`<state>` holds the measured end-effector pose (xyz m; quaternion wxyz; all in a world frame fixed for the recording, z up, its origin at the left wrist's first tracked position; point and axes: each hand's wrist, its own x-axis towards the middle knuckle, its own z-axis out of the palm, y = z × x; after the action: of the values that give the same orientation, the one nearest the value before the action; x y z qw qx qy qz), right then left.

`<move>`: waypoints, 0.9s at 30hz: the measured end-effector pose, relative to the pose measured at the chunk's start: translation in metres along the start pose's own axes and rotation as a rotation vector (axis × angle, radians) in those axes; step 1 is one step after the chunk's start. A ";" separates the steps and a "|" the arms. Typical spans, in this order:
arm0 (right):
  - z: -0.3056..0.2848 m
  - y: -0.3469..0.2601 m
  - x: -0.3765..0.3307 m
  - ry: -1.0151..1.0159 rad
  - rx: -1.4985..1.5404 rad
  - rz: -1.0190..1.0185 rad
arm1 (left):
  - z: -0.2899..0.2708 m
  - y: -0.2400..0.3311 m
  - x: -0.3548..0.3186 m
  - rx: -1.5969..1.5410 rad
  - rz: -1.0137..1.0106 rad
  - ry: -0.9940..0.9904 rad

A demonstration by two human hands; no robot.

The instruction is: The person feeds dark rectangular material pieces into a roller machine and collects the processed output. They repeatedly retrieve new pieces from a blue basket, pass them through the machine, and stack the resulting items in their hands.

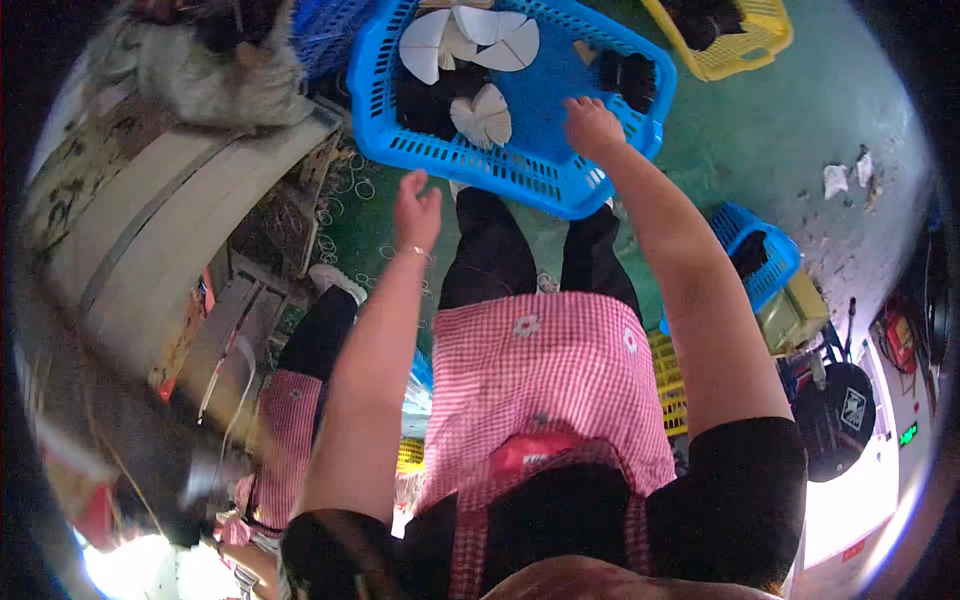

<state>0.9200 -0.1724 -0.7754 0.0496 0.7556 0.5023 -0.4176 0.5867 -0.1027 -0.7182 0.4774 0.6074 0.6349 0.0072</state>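
Observation:
A large blue plastic basket (pixel 510 180) with slotted walls is on the floor in front of me. Inside it are white rounded flat pieces (pixel 508 48), a fanned white stack (pixel 482 116) and dark bundles (pixel 628 80). My right hand (pixel 594 128) reaches over the basket's near right part, fingers loosely bent and slightly apart, with nothing visible in them. Just outside the near left rim, my left hand (pixel 416 212) hangs in the air, thumb and fingers apart and nothing held.
To the left a pale worktable (pixel 170 220) carries a light sack (pixel 210 75). A yellow basket (pixel 745 55) with dark items lies at the far right; a smaller blue basket (pixel 765 275) is nearer. Another person in a checked apron (pixel 290 430) is at my left. Thin rings litter the floor.

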 end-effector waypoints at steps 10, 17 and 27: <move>0.160 -0.036 0.097 0.181 0.719 0.221 | 0.060 0.015 0.235 -0.303 -0.174 0.075; 0.017 0.055 0.035 0.365 -0.691 0.047 | 0.072 -0.021 0.197 -0.245 0.106 0.161; -0.039 0.011 -0.005 0.037 0.142 0.213 | 0.125 0.080 0.054 -0.625 -0.486 -0.373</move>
<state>0.9508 -0.1618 -0.7505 0.0308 0.8139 0.3891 -0.4304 0.7356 -0.1113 -0.7713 0.7327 0.2576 0.6295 -0.0233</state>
